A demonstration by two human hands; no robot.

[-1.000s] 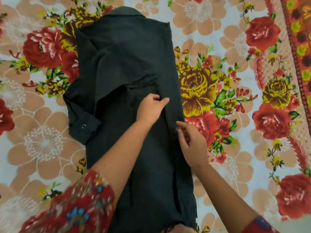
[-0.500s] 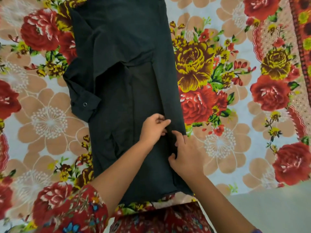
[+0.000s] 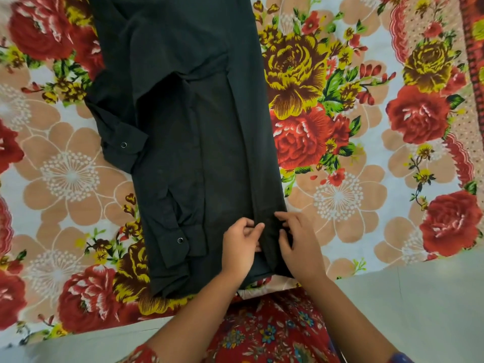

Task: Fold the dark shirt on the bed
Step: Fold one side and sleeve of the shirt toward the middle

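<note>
step: likely neatening side fold | dark shirt [image 3: 209, 153] flat on bedsheet [image 3: 340, 200], hem at bedsheet's near edge | left hand [image 3: 242, 242], right hand [image 3: 298, 244] both pinching fold there | next: probably lift hem evenly

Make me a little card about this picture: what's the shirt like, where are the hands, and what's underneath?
Shirt: dark shirt, lying lengthwise on the bed, its right side folded in as a long strip.
Cuffs: upper cuff and lower cuff on the shirt's left side, each with a shiny snap.
Left hand: left hand pinches the strip near the hem.
Right hand: right hand has bent fingers on the same strip; grip unclear.
Underneath: flowered bedsheet.
</note>
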